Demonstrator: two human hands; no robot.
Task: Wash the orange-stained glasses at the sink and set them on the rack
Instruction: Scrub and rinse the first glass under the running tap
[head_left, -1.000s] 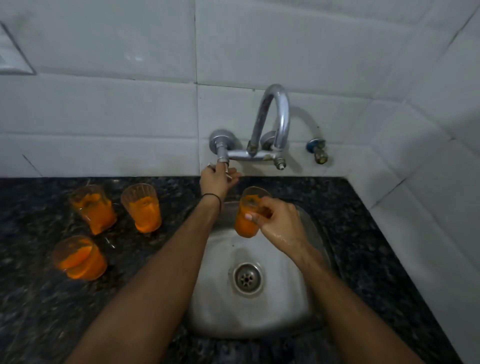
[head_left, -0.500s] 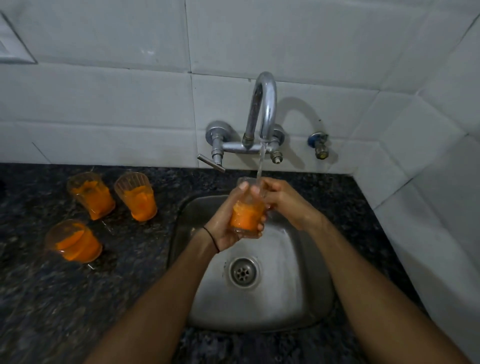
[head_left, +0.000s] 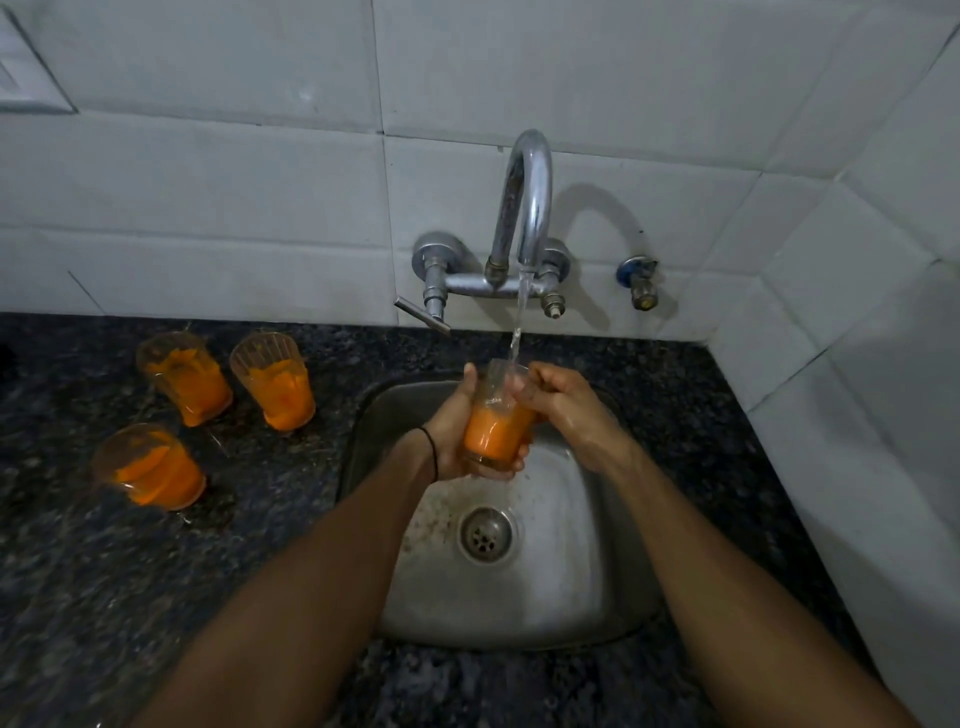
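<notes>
Rinsing looked to be the step in hand. A clear drinking glass coated inside with orange residue (head_left: 496, 434) was held at frame centre, above the back of the square stainless steel sink (head_left: 571, 582). It was catching the thin water stream (head_left: 519, 322) from the curved chrome wall tap (head_left: 525, 208). The left hand (head_left: 452, 421) had its fingers clamped round the glass's lower body, thumb up the side. The right hand (head_left: 563, 408) had its fingers curled together at the rim. Three other orange-stained glasses (head_left: 275, 384) stood at centre left on the dark speckled stone counter (head_left: 104, 597), unwashed. The next move probably called for rubbing the inside clean, keeping a firm hold on slippery glass, then tipping it out. No rack was in view.
</notes>
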